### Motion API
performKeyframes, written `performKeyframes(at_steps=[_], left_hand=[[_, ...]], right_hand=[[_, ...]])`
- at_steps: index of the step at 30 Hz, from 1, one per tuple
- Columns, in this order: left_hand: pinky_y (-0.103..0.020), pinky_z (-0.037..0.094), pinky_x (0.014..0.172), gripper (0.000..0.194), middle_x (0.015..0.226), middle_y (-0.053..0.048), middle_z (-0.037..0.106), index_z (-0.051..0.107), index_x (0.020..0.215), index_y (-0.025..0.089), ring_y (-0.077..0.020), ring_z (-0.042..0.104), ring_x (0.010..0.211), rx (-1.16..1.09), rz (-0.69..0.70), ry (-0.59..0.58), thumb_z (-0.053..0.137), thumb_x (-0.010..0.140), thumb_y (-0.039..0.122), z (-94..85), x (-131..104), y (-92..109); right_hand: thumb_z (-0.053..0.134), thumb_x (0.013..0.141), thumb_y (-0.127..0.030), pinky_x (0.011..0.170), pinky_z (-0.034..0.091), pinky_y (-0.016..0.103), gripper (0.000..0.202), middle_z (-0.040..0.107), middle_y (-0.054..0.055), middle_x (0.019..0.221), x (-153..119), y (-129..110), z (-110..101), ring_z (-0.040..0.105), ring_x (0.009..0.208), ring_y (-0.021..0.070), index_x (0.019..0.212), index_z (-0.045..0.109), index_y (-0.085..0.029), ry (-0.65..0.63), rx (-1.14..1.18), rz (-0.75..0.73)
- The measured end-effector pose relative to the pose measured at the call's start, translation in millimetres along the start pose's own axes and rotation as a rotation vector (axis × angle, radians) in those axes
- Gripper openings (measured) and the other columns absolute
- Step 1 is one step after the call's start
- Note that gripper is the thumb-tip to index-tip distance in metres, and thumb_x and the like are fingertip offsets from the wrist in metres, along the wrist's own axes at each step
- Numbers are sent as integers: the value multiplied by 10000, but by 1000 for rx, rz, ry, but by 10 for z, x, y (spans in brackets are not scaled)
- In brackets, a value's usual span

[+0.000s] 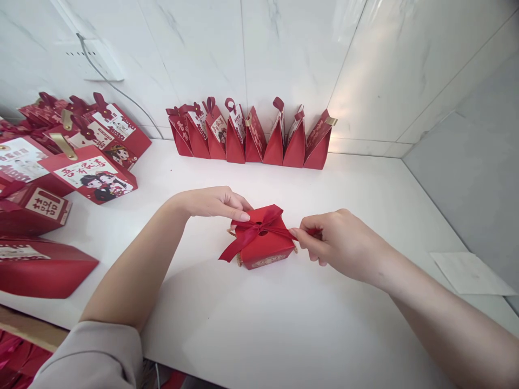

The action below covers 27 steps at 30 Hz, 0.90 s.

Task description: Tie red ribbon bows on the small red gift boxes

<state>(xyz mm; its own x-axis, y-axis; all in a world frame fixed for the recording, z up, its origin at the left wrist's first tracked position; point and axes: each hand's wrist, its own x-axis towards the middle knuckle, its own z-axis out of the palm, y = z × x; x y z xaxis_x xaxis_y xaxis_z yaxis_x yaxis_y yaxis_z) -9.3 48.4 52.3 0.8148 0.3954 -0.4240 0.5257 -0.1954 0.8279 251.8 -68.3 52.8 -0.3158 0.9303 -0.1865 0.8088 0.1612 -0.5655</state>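
A small red box (265,249) sits on the white table (259,324), with a dark red ribbon (247,236) tied in a bow over its top. One ribbon tail hangs off to the lower left. Beaded cord shows at the box's sides. My left hand (219,203) rests at the box's back left, its thumb on the ribbon near the top edge; its other fingers are partly hidden behind the box. To the right of the box, my right hand (332,237) pinches the ribbon's right end, which is stretched out from the knot.
A row of red gift boxes (273,151) stands along the tiled wall. More decorated boxes (101,173) crowd the left side. A white sheet (470,273) lies at the right edge. A cable (117,89) runs from the wall socket (91,59).
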Motion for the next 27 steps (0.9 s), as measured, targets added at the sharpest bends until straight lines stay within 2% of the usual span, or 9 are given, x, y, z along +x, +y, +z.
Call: performKeyframes(at_steps=[3, 7, 13, 16, 20, 22, 24, 27], left_hand=[[-291, 492, 859, 303, 1230, -93, 637, 745, 740, 159, -199, 621, 979, -29, -6, -12, 622, 866, 406, -18, -3, -22], [-316, 490, 886, 261, 1201, -100, 643, 760, 779, 161, -214, 622, 980, -87, -24, -20, 644, 851, 384, -37, 4, -62], [-298, 470, 930, 276, 1196, -84, 646, 745, 740, 157, -221, 593, 1047, -88, -17, -9, 647, 849, 391, -43, 21, -95], [-301, 476, 918, 286, 1213, -93, 638, 746, 773, 151, -210, 608, 1005, -107, -12, -22, 637, 854, 403, -43, 28, -108], [-317, 445, 978, 332, 1220, -98, 644, 725, 725, 144, -229, 581, 1086, -71, -20, -13, 630, 853, 435, -30, 39, -105], [-324, 441, 983, 364, 1176, -100, 664, 708, 689, 142, -235, 570, 1104, -37, -16, 2, 626, 850, 458, -19, 43, -92], [-319, 455, 952, 385, 1142, -106, 674, 699, 676, 139, -229, 580, 1072, -29, 5, 4, 620, 851, 472, -8, 47, -75], [-296, 477, 871, 413, 1096, -99, 680, 707, 698, 143, -194, 611, 952, -30, 34, -9, 569, 883, 487, 12, 53, -45]], right_hand=[[428, 932, -405, 460, 389, 235, 427, 638, -44, 532, -8, 11, -46, 575, 471, 112, 561, 507, -208, -50, 52, -3], [448, 928, -420, 471, 431, 224, 415, 654, -44, 558, -17, 29, -123, 594, 480, 106, 585, 545, -206, -142, 117, 12], [432, 944, -455, 513, 471, 225, 426, 675, -29, 602, -41, 104, -254, 625, 514, 115, 634, 580, -203, -268, 185, 32], [425, 946, -479, 510, 468, 232, 434, 679, -20, 614, -56, 143, -315, 630, 535, 126, 654, 596, -206, -302, 139, 33], [411, 957, -435, 479, 420, 245, 438, 673, -16, 605, -73, 200, -347, 613, 520, 134, 632, 605, -213, -357, -21, -30], [443, 945, -372, 452, 373, 253, 411, 652, -16, 575, -99, 262, -332, 583, 481, 133, 597, 596, -215, -340, -133, -90], [515, 909, -336, 425, 313, 263, 340, 617, -18, 536, -149, 339, -305, 548, 447, 142, 602, 611, -226, -259, -264, -142], [629, 842, -309, 430, 293, 268, 107, 618, -22, 561, -255, 377, -268, 540, 457, 159, 759, 676, -260, 27, -328, -190]])
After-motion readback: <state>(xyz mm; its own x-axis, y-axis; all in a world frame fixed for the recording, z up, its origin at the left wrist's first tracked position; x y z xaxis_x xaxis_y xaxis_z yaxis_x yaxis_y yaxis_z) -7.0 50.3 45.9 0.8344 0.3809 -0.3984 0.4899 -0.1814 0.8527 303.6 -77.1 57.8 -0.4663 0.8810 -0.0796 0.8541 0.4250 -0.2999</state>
